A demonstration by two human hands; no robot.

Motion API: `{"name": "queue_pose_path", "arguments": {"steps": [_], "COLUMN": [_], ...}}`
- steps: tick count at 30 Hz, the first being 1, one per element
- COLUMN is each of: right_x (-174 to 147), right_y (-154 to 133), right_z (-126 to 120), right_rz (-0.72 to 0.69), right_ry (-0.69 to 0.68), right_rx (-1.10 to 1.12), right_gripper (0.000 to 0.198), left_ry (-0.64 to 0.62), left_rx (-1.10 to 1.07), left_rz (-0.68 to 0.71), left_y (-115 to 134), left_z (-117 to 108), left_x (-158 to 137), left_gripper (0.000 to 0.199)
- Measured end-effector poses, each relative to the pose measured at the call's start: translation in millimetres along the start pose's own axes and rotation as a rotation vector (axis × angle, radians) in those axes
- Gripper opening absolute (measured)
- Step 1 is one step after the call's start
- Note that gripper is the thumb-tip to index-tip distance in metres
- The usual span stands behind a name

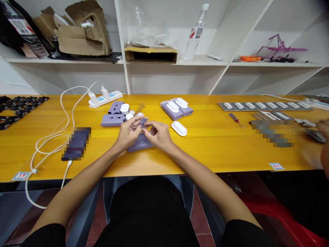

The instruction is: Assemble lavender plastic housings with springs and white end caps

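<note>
My left hand point(129, 132) pinches a small purple-grey plastic part point(143, 122) between thumb and fingers. From the other side my right hand point(159, 136) closes on the same part with its fingertips. Under both hands lies a ribbed purple casing point(140, 143), partly covered. Just beyond the left hand are two purple casings with slots point(113, 120), small white socket-like pieces point(124, 108) and coiled copper-coloured springs point(140, 107). To the right of my hands a white oval cover point(179, 128) rests on the table, near two purple casings point(188, 111) topped with white oval covers point(172, 106).
A phone point(77, 143) with a white cable and a power strip point(106, 98) lie left. Farther right are a screwdriver point(235, 120), a long grey strip point(267, 106) and another person's hand point(323, 129). Shelves with a bottle point(195, 34) and cardboard boxes point(82, 36) stand behind.
</note>
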State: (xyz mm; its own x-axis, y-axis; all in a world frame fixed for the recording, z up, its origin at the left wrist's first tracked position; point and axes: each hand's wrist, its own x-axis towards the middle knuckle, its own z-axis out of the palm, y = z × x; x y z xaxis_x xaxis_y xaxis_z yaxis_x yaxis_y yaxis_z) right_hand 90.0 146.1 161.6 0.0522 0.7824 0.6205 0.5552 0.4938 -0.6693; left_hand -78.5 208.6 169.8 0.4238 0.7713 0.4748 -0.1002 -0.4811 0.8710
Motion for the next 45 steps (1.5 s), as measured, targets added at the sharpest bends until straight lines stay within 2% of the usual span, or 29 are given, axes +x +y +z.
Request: {"name": "queue_pose_path", "arguments": {"steps": [5,14,23,32,45], "right_x": [0,-1,-1,0,6], "right_y": [-1,0,0,3,-1], "right_z": [3,2,2,4,3], "right_rz": [0.055,0.034,0.044,0.135,0.282], "right_ry": [0.029,0.094,0.099,0.144,0.155], "right_rx": [0.022,-0.044,-0.05,0.102,0.381], "right_gripper": [0.02,0.022,0.021,0.021,0.029], "left_ry": [-0.021,-0.057,-0.063,-0.079,-0.097], "left_rx": [0.021,0.073,0.133,0.173,0.19], "left_rz": [0.021,0.058,0.069,0.142,0.192], "left_y": [1,-7,-8,3,1], "left_z": [-1,0,-1,4,5], "left_x": [0,-3,-4,-6,-7], "left_gripper": [0.044,0.046,0.043,0.039,0.045]}}
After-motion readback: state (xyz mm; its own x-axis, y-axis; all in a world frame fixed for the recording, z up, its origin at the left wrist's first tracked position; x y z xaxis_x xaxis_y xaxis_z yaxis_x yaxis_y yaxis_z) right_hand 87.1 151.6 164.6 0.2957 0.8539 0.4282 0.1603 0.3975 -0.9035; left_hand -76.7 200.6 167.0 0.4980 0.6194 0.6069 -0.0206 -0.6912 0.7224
